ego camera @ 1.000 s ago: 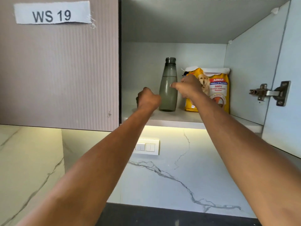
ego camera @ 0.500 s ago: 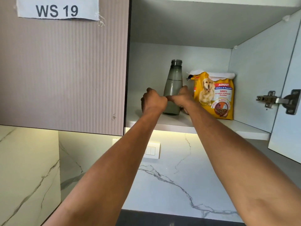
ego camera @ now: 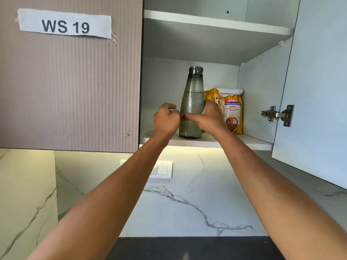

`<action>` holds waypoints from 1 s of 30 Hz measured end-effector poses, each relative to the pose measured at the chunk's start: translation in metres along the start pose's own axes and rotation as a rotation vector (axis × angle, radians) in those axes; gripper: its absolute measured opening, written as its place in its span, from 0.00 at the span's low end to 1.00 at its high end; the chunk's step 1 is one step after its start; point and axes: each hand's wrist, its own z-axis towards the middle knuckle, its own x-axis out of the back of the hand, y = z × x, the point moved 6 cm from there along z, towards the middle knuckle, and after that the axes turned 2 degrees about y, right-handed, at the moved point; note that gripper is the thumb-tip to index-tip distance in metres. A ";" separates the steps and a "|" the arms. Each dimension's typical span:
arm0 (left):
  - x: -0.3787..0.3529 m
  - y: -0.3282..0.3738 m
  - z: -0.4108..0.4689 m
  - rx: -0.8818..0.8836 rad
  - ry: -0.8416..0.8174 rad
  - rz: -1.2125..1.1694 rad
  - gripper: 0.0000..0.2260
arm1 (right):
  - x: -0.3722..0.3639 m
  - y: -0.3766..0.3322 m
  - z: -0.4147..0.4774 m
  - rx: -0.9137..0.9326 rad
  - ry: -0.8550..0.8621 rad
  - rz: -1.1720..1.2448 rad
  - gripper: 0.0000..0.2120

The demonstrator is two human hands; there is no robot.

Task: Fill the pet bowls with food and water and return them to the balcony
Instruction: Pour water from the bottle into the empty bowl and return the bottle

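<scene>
Head view, looking up into an open wall cabinet, centre to upper right of frame.

- Bottle: grey, translucent, no cap, upright on the lower shelf, centre of frame. A liquid line shows below the shoulder.
- Right hand: clamped on the bottle at mid-body. The thumb lies across the front and the fingers curl round the bottle's right side. How far they reach behind it cannot be told.
- Left hand: just left of the bottle, fingers curled together in a loose fist, holding nothing. The knuckles sit at the bottle's left edge; whether they touch it cannot be told.
- Food bag: yellow, with a dog picture and "ADULT" on the print, standing upright on the same shelf. It is just right of the bottle, and its lower left part is hidden by the right hand.
- Upper shelf: across the top of the cabinet.
- Closed door: ribbed, fills the upper left of frame, carries a white label reading "WS 19".
- Open door: right edge of frame, with a metal hinge on its inner face.
- Below the cabinet: veined marble wall and a white switch plate, partly behind the left forearm.
- Dark surface: bottom centre of frame.
</scene>
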 end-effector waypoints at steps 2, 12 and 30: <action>0.005 0.008 -0.017 -0.013 -0.062 -0.045 0.15 | 0.013 -0.011 -0.018 0.019 0.019 0.007 0.34; 0.053 0.036 -0.090 -0.085 -0.191 -0.223 0.12 | 0.045 -0.058 -0.124 0.010 0.061 0.136 0.37; 0.123 -0.204 -0.280 0.372 -0.323 -0.179 0.17 | -0.110 0.063 -0.364 -0.194 -0.393 0.015 0.35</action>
